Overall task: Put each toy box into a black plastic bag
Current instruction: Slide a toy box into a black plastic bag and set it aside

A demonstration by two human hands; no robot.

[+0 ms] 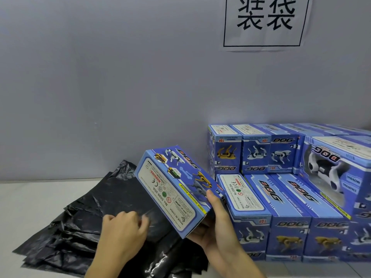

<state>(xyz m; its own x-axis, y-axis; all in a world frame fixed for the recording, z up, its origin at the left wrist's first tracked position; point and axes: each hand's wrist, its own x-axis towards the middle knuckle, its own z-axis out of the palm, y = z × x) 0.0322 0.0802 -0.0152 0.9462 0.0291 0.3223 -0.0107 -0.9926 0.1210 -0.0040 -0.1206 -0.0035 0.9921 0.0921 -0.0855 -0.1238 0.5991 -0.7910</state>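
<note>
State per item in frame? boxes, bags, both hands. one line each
Held toy box: lifted and tilted over the bags, closed, not bagged.
Right hand: grips that box at its near end, thumb on top.
Left hand: on the top bag, fingers curled, pinching the plastic.
Black plastic bags: flat pile on the table, crinkled, none opened.
Stacked toy boxes: closed, two layers against the wall, unbagged.

The stack of toy boxes [291, 197] is cut off at the right edge. The wall sign [265, 21] is cropped at the top. The held box [176, 189] hides the right hand's [216, 227] fingers.
</note>
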